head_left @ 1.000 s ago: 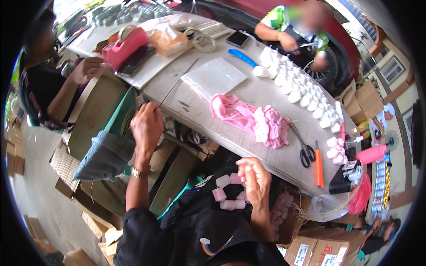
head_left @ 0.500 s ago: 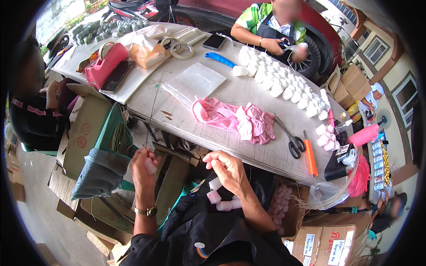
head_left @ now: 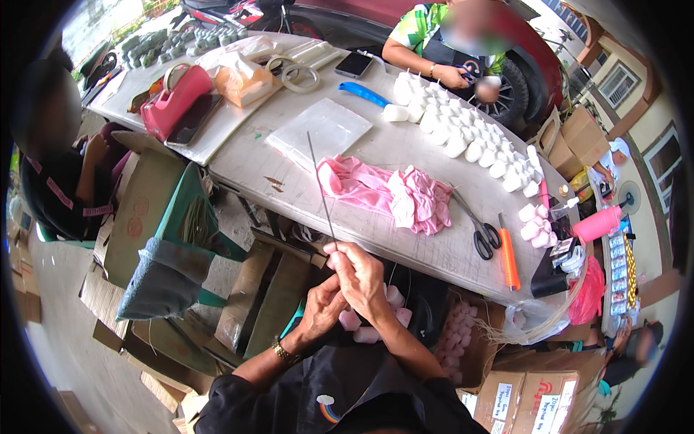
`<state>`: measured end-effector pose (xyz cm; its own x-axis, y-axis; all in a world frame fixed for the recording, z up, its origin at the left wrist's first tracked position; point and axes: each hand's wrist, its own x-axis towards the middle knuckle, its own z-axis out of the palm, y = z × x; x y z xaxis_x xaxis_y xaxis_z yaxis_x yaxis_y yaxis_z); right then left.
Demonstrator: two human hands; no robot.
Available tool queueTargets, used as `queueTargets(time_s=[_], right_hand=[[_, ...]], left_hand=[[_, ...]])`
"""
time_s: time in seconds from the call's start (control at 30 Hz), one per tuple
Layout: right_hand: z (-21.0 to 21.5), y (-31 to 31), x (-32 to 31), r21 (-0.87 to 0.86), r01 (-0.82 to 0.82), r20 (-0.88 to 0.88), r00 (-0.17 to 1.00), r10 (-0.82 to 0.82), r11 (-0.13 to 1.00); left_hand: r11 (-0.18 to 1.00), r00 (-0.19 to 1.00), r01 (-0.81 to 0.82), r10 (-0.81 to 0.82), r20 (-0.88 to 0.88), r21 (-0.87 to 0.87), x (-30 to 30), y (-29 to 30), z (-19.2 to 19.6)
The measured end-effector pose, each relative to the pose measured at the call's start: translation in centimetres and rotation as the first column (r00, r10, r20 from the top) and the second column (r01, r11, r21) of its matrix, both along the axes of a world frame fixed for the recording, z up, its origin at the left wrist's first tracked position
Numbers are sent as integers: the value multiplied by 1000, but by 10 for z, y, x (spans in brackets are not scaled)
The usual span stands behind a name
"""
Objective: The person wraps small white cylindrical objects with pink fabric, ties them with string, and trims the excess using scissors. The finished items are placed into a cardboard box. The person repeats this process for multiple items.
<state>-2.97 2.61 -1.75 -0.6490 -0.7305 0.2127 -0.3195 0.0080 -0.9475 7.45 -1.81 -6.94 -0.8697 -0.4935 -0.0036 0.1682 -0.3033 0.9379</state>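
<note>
Right hand [head_left: 363, 283] fingers pinch the thin rod [head_left: 314, 157] low, probably to steer it, its tip up left of the pink cloth [head_left: 419, 197]. Left hand [head_left: 319, 312] fingers bunch alongside, grip hidden. Pink-white pieces [head_left: 366, 334] lie below the cloth, likely for reach.

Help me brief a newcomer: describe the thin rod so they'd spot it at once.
On the near side of the pale table, look where the left hand and right hand meet. From the right hand rises the thin rod, slanting left; it is dark and straight, unlike the crumpled pink cloth.
</note>
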Motion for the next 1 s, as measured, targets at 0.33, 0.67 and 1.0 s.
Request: queueTargets(time_s=[0.33, 0.67, 1.0], right_hand=[[59, 86, -9, 65, 99, -609, 792, -39, 993], [31, 105, 14, 203, -1, -687, 713, 143, 979], [29, 95, 13, 172, 36, -750, 653, 107, 985]], left_hand=[[653, 906, 131, 226, -357, 746, -21, -66, 67], [343, 818, 150, 484, -311, 927, -38, -97, 62], [337, 828, 122, 484, -283, 934, -42, -88, 61]])
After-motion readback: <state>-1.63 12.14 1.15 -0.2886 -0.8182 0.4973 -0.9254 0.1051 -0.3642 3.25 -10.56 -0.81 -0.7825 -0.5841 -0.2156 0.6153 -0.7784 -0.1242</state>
